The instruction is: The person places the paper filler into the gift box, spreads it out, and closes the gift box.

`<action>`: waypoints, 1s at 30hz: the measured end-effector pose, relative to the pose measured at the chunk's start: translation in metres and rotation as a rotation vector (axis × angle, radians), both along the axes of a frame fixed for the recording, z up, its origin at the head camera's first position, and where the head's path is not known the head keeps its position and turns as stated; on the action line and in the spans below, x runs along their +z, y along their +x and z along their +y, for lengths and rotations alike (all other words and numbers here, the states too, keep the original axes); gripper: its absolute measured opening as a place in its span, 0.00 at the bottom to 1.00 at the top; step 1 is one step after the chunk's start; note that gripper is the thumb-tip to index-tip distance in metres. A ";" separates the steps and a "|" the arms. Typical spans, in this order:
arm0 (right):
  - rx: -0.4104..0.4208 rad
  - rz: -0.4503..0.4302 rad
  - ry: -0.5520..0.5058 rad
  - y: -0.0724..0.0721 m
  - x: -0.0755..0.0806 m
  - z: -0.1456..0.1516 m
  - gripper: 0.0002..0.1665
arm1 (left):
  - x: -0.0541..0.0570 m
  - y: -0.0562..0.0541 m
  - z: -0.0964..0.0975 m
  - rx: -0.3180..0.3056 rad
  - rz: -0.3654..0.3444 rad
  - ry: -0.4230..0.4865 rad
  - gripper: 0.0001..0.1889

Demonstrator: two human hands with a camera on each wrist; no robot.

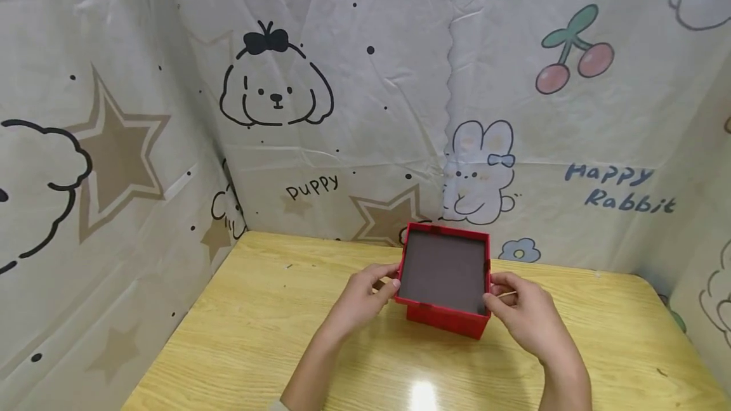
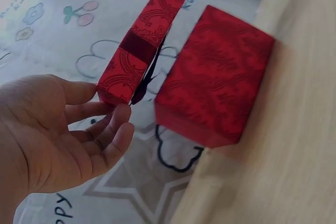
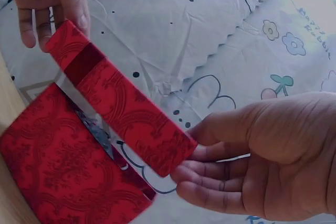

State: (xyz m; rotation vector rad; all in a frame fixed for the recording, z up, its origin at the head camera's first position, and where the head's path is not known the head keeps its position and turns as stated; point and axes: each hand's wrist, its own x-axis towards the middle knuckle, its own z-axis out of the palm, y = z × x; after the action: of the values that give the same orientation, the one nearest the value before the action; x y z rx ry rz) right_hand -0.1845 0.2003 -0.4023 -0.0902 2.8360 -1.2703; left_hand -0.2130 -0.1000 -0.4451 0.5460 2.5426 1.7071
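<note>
A red box lid (image 1: 445, 268) with a dark top panel and raised red rim is held above a red box (image 1: 442, 322) on the table. My left hand (image 1: 362, 293) pinches the lid's left edge between thumb and fingers. At the opposite edge, my right hand (image 1: 522, 309) grips it the same way. Both wrist views show a gap between the lid (image 2: 144, 40) and the patterned box (image 2: 215, 77). A dark red ribbon band (image 3: 84, 65) crosses the lid's side. Something greyish (image 3: 97, 129) shows at the box's opening; its kind is unclear.
The box stands on a yellow wood-grain table (image 1: 274, 335), near its back edge. Behind the table and along both sides hangs a pale cloth (image 1: 342, 81) printed with cartoon figures. A few tiny specks (image 1: 289, 266) lie on the tabletop at the back left.
</note>
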 end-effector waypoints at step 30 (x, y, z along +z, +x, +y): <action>-0.062 0.142 -0.116 0.012 0.013 0.011 0.38 | -0.001 0.001 0.014 0.062 0.326 -0.002 0.22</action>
State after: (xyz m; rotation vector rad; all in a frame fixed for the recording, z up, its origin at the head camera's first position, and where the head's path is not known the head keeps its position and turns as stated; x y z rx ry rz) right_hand -0.1722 0.2117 -0.3896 -0.0995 2.9011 -1.4995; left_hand -0.2119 -0.0862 -0.4465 0.8152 2.8029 1.7634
